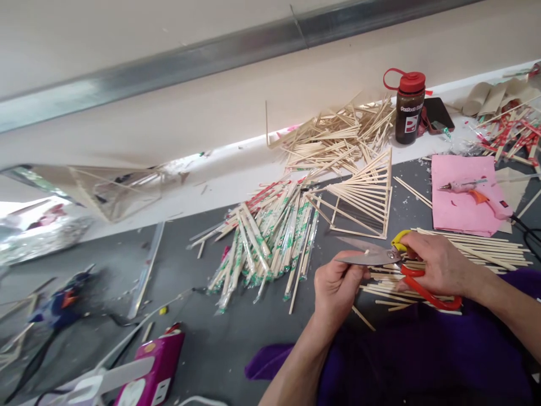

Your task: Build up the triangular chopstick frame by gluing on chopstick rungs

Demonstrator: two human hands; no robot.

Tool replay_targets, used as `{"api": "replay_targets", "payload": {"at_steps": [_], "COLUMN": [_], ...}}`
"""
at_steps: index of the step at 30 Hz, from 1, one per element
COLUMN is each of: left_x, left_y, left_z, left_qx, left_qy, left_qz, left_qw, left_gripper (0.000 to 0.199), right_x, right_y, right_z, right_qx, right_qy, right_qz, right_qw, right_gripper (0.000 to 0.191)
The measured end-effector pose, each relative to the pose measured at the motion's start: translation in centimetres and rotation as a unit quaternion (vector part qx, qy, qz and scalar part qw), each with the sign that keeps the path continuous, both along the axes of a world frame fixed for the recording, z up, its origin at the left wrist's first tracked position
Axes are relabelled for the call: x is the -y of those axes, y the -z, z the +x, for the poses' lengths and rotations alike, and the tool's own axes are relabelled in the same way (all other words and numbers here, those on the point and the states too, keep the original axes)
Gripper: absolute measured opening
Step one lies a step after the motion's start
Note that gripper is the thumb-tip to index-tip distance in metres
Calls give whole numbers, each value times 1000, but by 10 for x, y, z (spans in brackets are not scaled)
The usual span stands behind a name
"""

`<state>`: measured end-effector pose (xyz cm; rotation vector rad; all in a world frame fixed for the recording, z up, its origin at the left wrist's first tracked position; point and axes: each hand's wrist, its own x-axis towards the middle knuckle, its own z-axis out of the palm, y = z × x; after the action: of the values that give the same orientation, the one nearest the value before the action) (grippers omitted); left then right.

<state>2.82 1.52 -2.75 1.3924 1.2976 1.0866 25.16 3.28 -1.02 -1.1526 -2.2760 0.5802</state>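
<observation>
My right hand [437, 265] is closed around the handles of a pair of scissors [374, 257], one loop yellow and the other red-orange. The blades are spread and point left over my left hand [340, 285]. Thumb and fingers of that hand pinch a thin wooden chopstick, mostly hidden, with its pale end showing between the blades. Loose chopsticks [492, 248] lie in rows under and beside my right hand. Just beyond the scissors stands a frame of glued chopsticks [359, 194] with a fanned, twisted side.
Wrapped chopsticks [262, 242] lie left of the frame, with a heap of bare ones [338, 135] behind. A pink glue gun [482, 194] rests on pink paper [448, 217]. Further out are a bottle [409, 110], a blue glue gun [63, 301] and a magenta device [154, 366].
</observation>
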Motion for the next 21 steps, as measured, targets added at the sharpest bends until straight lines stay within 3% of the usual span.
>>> {"api": "replay_targets", "payload": {"at_steps": [9, 15, 21], "left_x": [-5, -4, 0], "left_y": [-13, -12, -14], "left_z": [8, 4, 6], "left_qx": [12, -44, -111], "left_qy": [-59, -39, -14], "left_qz": [-32, 5, 36], "left_qw": [998, 998, 993], "left_gripper": [19, 20, 14], "right_x": [2, 5, 4], "right_y": [2, 0, -1], "right_z": [-3, -4, -5], "right_qx": [20, 26, 1], "right_qy": [34, 38, 20], "right_qz": [-10, -62, -42], "right_qw": [999, 997, 999], "right_gripper": [47, 47, 54]}}
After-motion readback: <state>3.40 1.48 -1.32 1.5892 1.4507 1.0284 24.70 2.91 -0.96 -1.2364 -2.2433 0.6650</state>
